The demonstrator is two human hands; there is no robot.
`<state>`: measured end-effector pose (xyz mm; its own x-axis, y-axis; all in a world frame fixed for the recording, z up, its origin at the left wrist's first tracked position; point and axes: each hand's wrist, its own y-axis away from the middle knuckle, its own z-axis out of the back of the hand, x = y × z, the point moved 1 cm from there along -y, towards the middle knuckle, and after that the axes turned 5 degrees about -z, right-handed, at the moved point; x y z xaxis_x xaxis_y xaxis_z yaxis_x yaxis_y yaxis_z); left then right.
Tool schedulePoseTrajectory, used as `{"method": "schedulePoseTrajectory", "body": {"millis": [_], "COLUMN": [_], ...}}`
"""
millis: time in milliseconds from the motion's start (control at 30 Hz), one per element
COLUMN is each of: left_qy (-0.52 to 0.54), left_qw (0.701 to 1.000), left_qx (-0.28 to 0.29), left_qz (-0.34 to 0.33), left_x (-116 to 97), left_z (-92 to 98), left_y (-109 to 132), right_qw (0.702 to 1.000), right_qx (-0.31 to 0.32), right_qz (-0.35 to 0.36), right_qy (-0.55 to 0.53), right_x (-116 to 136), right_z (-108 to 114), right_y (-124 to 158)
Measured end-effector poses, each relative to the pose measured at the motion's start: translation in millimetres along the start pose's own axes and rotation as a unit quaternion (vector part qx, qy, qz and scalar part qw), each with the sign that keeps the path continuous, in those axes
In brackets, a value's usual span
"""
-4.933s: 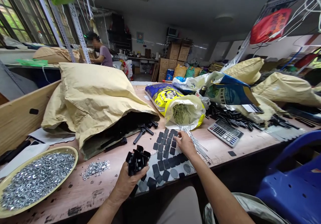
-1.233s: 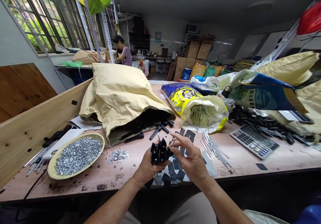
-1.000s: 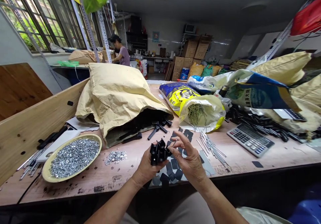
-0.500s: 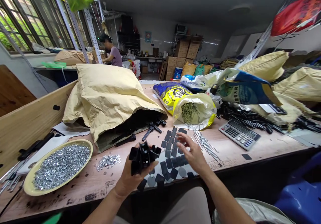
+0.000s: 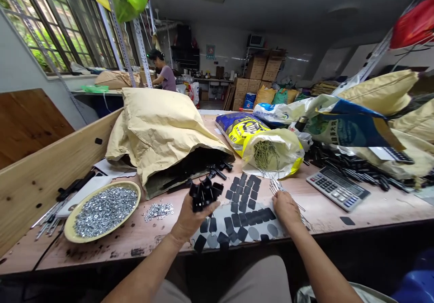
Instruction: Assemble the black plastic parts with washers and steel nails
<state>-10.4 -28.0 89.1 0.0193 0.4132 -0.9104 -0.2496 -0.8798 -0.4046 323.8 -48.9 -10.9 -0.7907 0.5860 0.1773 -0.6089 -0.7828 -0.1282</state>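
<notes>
My left hand (image 5: pixel 190 219) is closed around a bunch of black plastic parts (image 5: pixel 205 194), held above the table edge. A thin metal piece seems to stick out below them. My right hand (image 5: pixel 286 209) is down at the thin metal rods (image 5: pixel 277 184), fingers together and closed on some of them; its fingertips are partly hidden. Between the hands, rows of dark square pads (image 5: pixel 242 190) lie on the table and on a grey sheet (image 5: pixel 222 212). Left of my left hand is a small heap of metal nuts (image 5: pixel 158 210).
A yellow dish (image 5: pixel 138 203) full of nuts stands at left. Behind is a large paper sack (image 5: pixel 162 126) with black parts at its mouth. A yellow-and-purple bag (image 5: pixel 246 129) holds more rods. A calculator (image 5: pixel 335 187) lies at right. A person (image 5: pixel 167 76) works far back.
My right hand has moved right, from open above the pads to the metal rods, and closed there. The left hand still holds the black parts. The view has turned slightly left.
</notes>
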Motion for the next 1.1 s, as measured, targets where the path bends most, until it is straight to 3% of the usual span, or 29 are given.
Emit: {"method": "schedulePoseTrajectory", "body": {"millis": [333, 567, 733, 900, 1000, 1067, 1100], "left_qy": [0.046, 0.119, 0.081, 0.066, 0.081, 0.083, 0.08], "left_qw": [0.998, 0.984, 0.99, 0.991, 0.991, 0.992, 0.993], "left_qx": [0.004, -0.073, -0.037, -0.042, -0.035, -0.025, -0.019], "left_qz": [0.043, 0.111, 0.106, 0.108, 0.101, 0.089, 0.085], "left_x": [5.7, 8.7, 5.6, 9.4, 13.0, 15.1, 16.1], "left_z": [6.1, 8.3, 6.2, 2.1, -1.5, -4.6, -6.3], "left_y": [-4.9, -5.1, -3.1, 0.2, 0.8, -0.1, -0.7], "right_qw": [0.999, 0.998, 1.0, 0.997, 0.985, 0.962, 0.935], "right_qx": [0.035, 0.027, 0.014, -0.016, -0.019, -0.018, -0.017], "right_qz": [-0.012, -0.039, -0.026, 0.001, 0.047, 0.098, 0.133], "right_qy": [0.032, 0.038, 0.007, -0.081, -0.163, -0.256, -0.329], "right_x": [-5.6, -11.4, -6.4, 3.9, 23.2, 46.5, 60.8], "right_z": [-4.3, 6.1, 13.0, 23.5, 42.1, 64.5, 78.4], "right_y": [-14.8, -16.1, -9.8, 0.7, 9.6, 23.6, 34.0]}}
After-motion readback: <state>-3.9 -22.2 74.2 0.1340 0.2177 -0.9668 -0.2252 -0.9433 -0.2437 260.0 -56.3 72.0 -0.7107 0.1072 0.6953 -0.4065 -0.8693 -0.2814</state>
